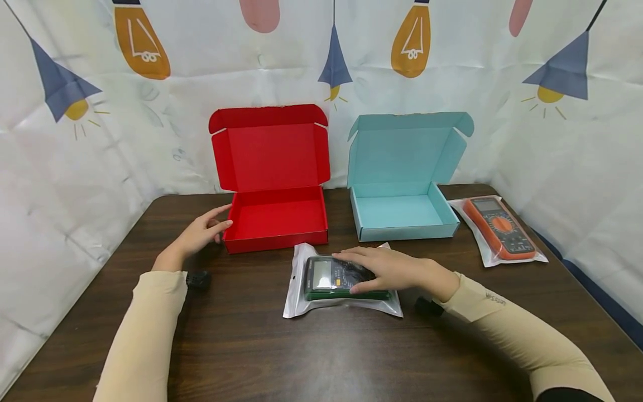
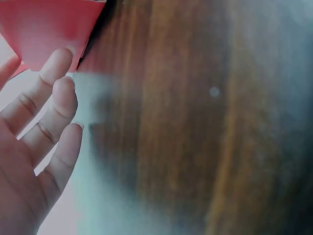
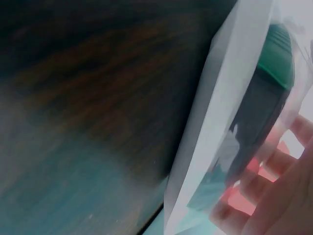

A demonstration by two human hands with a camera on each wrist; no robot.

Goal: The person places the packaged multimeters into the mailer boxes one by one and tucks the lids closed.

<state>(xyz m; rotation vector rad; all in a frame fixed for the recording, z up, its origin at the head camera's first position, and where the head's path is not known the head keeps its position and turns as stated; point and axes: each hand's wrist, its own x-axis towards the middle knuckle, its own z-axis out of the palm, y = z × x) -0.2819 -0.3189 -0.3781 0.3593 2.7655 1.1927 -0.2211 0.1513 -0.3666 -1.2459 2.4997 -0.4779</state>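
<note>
In the middle of the frame, a green and black multimeter point(image 1: 322, 276) lies in a clear plastic bag point(image 1: 296, 306) on the dark brown worktop point(image 1: 241, 335). The right-hand grip point(image 1: 392, 267) rests on top, loose, with long fingers not wrapped round it. Left of the middle, the left-hand grip point(image 1: 199, 234) is relaxed and holds nothing; its fingertips are at the side of the red box point(image 1: 275, 242), touching or just beside it, I can't tell. The pale blue box point(image 1: 409, 231) sits right of the red one, and an orange multimeter point(image 1: 502, 224) lies at the right of the frame. The bag looks slippery, so a lift with such loose fingers might let the meter slip, and a hard left push could knock the red box crooked
</note>
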